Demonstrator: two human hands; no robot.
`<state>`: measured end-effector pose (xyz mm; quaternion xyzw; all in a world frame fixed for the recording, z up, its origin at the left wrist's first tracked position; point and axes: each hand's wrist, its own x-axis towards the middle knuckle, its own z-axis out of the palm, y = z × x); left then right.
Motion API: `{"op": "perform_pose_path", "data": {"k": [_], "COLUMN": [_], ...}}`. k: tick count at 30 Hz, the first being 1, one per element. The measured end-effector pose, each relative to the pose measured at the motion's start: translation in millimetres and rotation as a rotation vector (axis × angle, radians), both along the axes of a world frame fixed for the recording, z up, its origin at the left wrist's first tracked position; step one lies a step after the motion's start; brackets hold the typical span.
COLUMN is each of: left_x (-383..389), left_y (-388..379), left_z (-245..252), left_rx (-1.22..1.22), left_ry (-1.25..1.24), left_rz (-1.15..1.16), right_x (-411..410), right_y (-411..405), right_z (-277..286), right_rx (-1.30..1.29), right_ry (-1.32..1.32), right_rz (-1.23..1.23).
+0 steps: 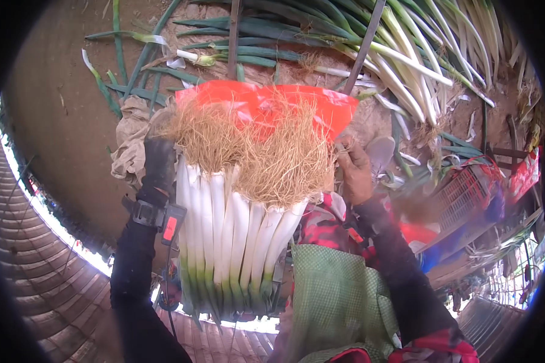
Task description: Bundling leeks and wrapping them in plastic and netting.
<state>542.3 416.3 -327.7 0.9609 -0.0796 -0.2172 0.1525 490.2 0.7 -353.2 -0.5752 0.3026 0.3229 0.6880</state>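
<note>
A bundle of leeks (pixel 236 236) lies before me, white stems side by side, with tan roots (pixel 281 159) massed at the far end. Behind and beneath the roots spreads a red plastic sheet (pixel 272 97). My left hand (pixel 160 152), in a dark glove, is at the bundle's left side by the roots; its fingertips are partly hidden. At the right edge of the roots, my bare right hand (pixel 355 170) has thumb and fingers pinched together at the sheet's lower right corner.
Loose leeks (pixel 404 68) are piled at the upper right, and stray leaves lie on the dirt floor (pixel 54 90). Two metal bars (pixel 367 45) stand beyond the sheet. A crumpled cloth (pixel 131 136) is left of my gloved hand. A plastic crate (pixel 463 197) stands at right.
</note>
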Motion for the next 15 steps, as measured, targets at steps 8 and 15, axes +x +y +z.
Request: {"op": "perform_pose_path", "data": {"k": [8, 15], "left_x": [27, 33], "left_y": [-44, 4], "left_z": [40, 13], "left_rx": [-0.546, 0.206], "left_ry": [0.262, 0.488], "left_rz": [0.67, -0.015], "right_x": [18, 22], "right_y": [-10, -5], "right_z": [5, -39], "right_rx": [-0.115, -0.101], "right_ry": [-0.486, -0.706], "right_rz": [0.36, 0.486]}}
